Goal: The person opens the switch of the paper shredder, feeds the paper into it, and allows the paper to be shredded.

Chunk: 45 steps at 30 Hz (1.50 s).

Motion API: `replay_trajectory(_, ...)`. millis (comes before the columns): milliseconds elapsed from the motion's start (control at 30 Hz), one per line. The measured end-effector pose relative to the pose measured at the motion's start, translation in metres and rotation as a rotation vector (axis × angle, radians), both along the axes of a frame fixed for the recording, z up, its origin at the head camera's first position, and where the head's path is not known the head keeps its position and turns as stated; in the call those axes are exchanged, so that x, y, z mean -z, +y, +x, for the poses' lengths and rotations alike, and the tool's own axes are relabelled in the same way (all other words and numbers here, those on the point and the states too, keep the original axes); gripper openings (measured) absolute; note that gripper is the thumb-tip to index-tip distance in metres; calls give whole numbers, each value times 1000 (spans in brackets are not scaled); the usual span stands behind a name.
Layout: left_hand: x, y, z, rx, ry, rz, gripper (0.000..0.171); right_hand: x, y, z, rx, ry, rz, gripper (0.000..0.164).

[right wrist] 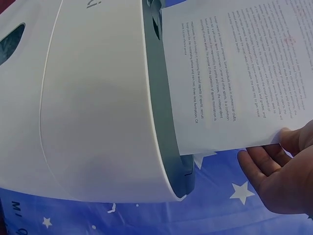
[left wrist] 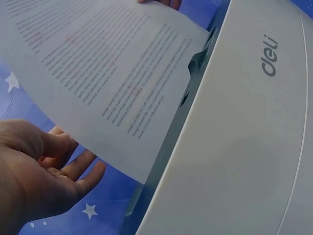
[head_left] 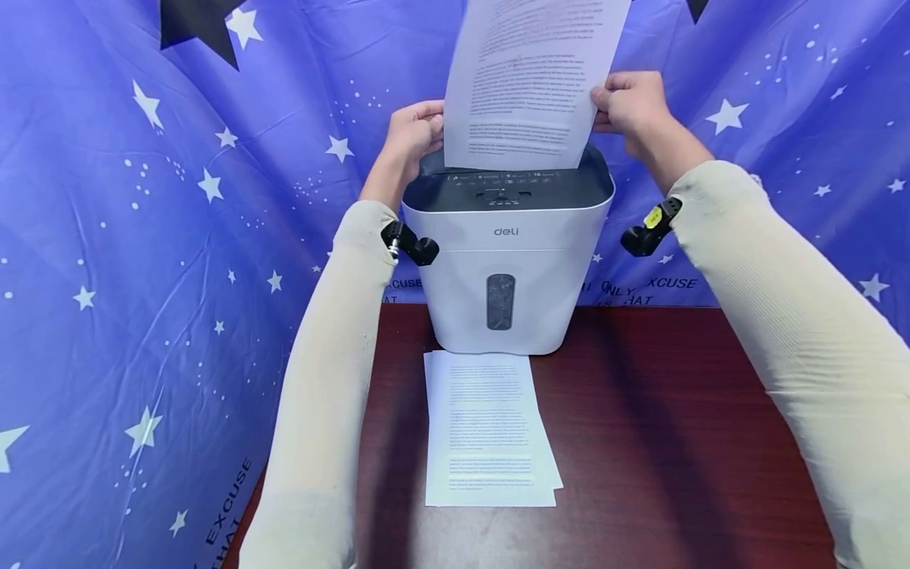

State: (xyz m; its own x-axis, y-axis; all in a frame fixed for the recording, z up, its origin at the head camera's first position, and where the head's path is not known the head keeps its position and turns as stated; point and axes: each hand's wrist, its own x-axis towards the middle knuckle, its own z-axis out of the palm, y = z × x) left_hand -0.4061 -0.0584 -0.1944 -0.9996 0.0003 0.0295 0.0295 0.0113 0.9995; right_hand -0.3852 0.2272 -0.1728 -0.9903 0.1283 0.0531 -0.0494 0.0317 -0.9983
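Note:
A printed sheet of paper (head_left: 529,95) stands upright over the dark top of a white paper shredder (head_left: 455,276) marked "deli". My left hand (head_left: 418,134) holds the sheet at its left edge, with thumb and fingers at the margin. On the opposite edge, my right hand (head_left: 633,103) pinches the paper, its thumb (right wrist: 288,137) on the printed side and fingers behind. The sheet's lower edge is at the shredder's top panel (head_left: 469,197); whether it has entered the slot I cannot tell. In the left wrist view, the left hand's lower fingers (left wrist: 93,178) are spread below the paper.
A small stack of printed sheets (head_left: 490,435) lies on the dark red wooden table (head_left: 640,442) in front of the shredder. Blue star-patterned cloth (head_left: 178,237) hangs behind and along the left side. The shredder has a dark window (head_left: 501,302) on its front.

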Motion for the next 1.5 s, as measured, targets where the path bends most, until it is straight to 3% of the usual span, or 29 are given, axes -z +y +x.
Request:
replay_trajectory(233,3,-2,3,-17,48,74,46,0,-3,0,-10,-4,-4,32)
replay_trajectory(433,5,-4,4,41,73,108,68,-2,-1,0,-34,-21,23,33)
replay_trajectory(567,6,-5,4,38,52,88,51,-3,-1,0,-50,-38,41,32)
replay_trajectory(733,5,-3,5,-58,45,69,29,-1,-3,-1,-63,-33,69,30)
replay_trajectory(967,2,-1,2,-106,-21,9,26,0,-3,-2,-46,-31,115,33)
replay_trajectory(1167,7,-1,-2,-122,-62,-14,22,5,-5,-6,-68,-65,119,36)
replay_trajectory(1333,12,-2,-3,-128,-79,-41,22,14,-3,-9,-82,-97,137,29)
replay_trajectory(1500,16,-3,-3,-140,-81,-103,23,22,-2,-10,-84,-98,233,16)
